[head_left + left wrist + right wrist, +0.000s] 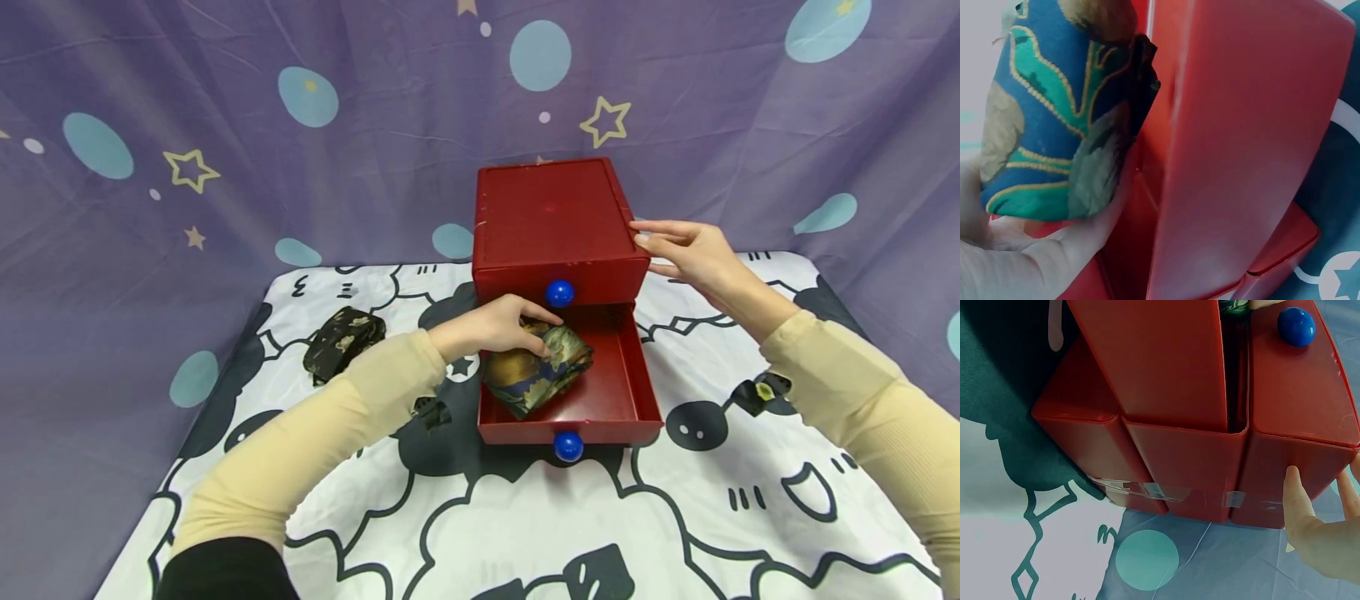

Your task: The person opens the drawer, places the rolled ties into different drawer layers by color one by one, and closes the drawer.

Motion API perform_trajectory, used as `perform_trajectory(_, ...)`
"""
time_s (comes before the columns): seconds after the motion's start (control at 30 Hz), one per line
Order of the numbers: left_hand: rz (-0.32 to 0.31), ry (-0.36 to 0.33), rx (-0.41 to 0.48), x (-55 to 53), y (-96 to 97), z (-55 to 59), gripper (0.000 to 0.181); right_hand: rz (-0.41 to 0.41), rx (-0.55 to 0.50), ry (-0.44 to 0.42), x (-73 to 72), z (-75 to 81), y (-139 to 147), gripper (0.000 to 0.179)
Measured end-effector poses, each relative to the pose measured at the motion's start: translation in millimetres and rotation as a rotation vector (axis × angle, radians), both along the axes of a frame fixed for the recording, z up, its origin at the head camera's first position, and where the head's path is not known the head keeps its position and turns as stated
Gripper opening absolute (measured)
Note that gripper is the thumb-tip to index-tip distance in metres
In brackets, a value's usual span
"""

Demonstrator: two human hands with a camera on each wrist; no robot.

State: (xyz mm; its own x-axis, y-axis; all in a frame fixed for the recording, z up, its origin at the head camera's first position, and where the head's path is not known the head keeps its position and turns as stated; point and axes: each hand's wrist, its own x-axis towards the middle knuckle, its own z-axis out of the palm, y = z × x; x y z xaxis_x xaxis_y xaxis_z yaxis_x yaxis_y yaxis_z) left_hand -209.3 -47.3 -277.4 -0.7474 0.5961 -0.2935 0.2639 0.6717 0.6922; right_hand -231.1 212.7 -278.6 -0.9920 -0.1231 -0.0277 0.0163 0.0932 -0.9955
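A red drawer unit (551,212) stands at the back of the table, its middle drawer (611,392) pulled out toward me. My left hand (491,325) grips a flower-patterned pouch (536,367), which is inside the left part of the drawer. In the left wrist view the pouch (1066,119) shows blue fabric with green leaves and gold outlines, thumb and fingers around it. On the right, my right hand (697,258) rests its fingertips against the side of the unit's top section. Those fingers (1297,494) are nearly straight in the right wrist view.
A dark patterned pouch (343,342) lies on the left of the white cartoon-print tablecloth (540,508). Blue ball knobs (559,293) mark the drawer fronts. Small dark items (761,392) lie on the cloth to the right. A purple curtain (390,125) hangs behind.
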Motion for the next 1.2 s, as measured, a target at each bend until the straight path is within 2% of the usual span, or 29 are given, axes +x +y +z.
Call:
perform_trajectory(0.23, 0.062, -0.057, 0.024, 0.1, 4.4, -1.7, 0.045, -0.001, 0.022, -0.006, 0.2, 0.2, 0, 0.049)
perform_trajectory(0.43, 0.125, -0.100, 0.039, -0.1, 6.9, -8.0, 0.045, 0.000, 0.014, -0.006, 0.0, 0.5, 0, 0.049)
perform_trajectory(0.63, 0.194, -0.096, 0.053, 0.8, 8.5, -14.2, 0.044, 0.001, 0.023, -0.005, -0.7, 0.3, 0, 0.051)
perform_trajectory(0.9, 0.283, -0.092, 0.081, 1.4, 10.0, -15.9, 0.046, 0.002, 0.027, 0.001, -1.2, -0.2, 0, 0.049)
perform_trajectory(1.2, 0.273, -0.154, 0.059, 2.7, 8.6, -18.3, 0.049, 0.005, 0.008, 0.000, -1.0, -0.7, 0, 0.048)
